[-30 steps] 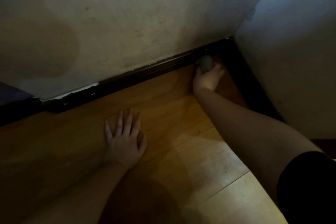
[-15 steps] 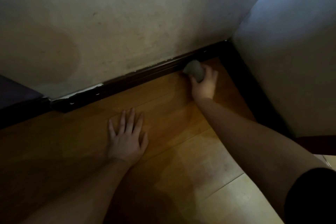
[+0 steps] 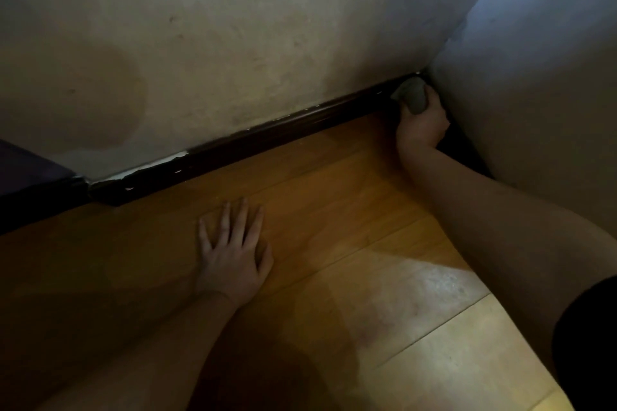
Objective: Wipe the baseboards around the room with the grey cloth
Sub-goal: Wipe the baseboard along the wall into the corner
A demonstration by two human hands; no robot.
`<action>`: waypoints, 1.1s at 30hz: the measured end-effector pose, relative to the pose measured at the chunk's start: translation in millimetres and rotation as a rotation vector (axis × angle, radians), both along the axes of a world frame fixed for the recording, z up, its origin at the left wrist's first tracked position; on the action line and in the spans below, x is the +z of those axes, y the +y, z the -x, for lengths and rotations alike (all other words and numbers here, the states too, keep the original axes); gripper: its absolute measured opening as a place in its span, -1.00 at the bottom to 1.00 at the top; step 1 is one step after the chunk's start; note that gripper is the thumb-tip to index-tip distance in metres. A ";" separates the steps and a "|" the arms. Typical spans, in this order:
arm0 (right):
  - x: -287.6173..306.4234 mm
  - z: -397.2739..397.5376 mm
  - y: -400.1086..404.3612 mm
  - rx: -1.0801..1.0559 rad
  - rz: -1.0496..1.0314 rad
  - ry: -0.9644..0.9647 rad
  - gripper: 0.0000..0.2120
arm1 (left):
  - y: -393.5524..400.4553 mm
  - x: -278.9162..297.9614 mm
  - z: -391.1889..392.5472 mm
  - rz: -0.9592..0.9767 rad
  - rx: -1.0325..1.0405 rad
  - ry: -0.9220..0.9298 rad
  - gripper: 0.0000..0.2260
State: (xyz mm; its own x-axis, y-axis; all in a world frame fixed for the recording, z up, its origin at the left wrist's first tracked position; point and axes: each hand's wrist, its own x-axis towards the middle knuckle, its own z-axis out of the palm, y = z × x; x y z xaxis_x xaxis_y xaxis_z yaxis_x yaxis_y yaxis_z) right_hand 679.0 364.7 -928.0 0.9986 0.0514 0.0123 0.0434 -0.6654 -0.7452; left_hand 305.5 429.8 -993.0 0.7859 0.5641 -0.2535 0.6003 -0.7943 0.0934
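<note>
Cloth at the corner

Right hand [image 3: 422, 123] clamps the cloth [image 3: 411, 97] on the baseboard [image 3: 267, 137], seemingly touching; left hand [image 3: 233, 252] flat, fingers apart. Press firmly, wipe away from the corner.

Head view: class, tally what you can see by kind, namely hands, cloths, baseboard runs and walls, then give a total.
Hands: 2, left hand flat on the floor, right hand gripping the cloth
Grey cloth: 1
Baseboard runs: 2
Walls: 2
Total: 7
</note>
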 end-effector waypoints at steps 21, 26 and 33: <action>3.0 179.5 41.4 0.437 -0.138 0.107 -0.51 | 2.9 15.7 -7.3 0.125 0.065 0.099 -0.29; 8.6 149.1 11.7 0.402 -0.121 0.089 -0.51 | 18.4 24.5 11.6 0.177 -0.003 0.090 -0.15; 37.1 88.2 4.8 0.227 -0.077 0.045 -0.45 | 39.8 42.2 50.9 0.217 0.147 0.261 0.11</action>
